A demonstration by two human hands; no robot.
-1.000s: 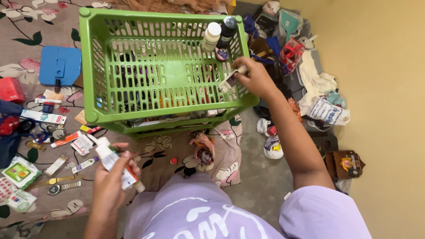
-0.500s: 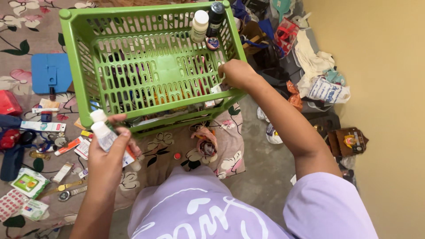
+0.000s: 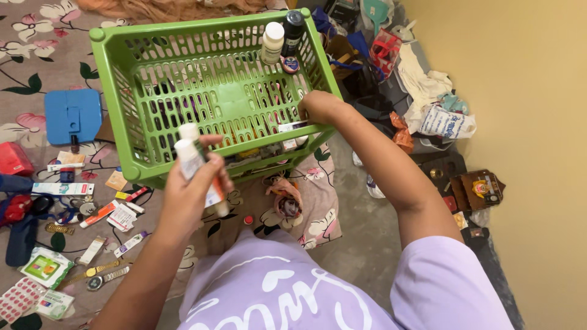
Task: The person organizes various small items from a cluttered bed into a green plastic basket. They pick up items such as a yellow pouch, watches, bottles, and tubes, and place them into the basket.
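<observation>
A green slotted plastic basket (image 3: 122, 91) stands on a floral cloth in front of me, stacked on a lower tier. My left hand (image 3: 192, 192) is raised at the basket's near rim, closed on two white tubes (image 3: 194, 157) held together. My right hand (image 3: 321, 107) reaches into the basket's near right corner, fingers closed on a small white tube (image 3: 292, 126) lying against the inner wall. A white bottle (image 3: 272, 43), a dark bottle (image 3: 293, 25) and a small round tin (image 3: 290, 64) stand in the basket's far right corner.
Small tubes, packets, blister strips and two wristwatches (image 3: 98, 275) lie scattered on the cloth at left, with a blue flat case (image 3: 73, 115) and a red pouch (image 3: 13, 160). Bags, cloths and packets are piled at right along a yellow wall (image 3: 538, 153).
My left hand has risen with its tubes from low at the left up to the basket's near rim. My right hand has dropped from the right wall into the near right corner.
</observation>
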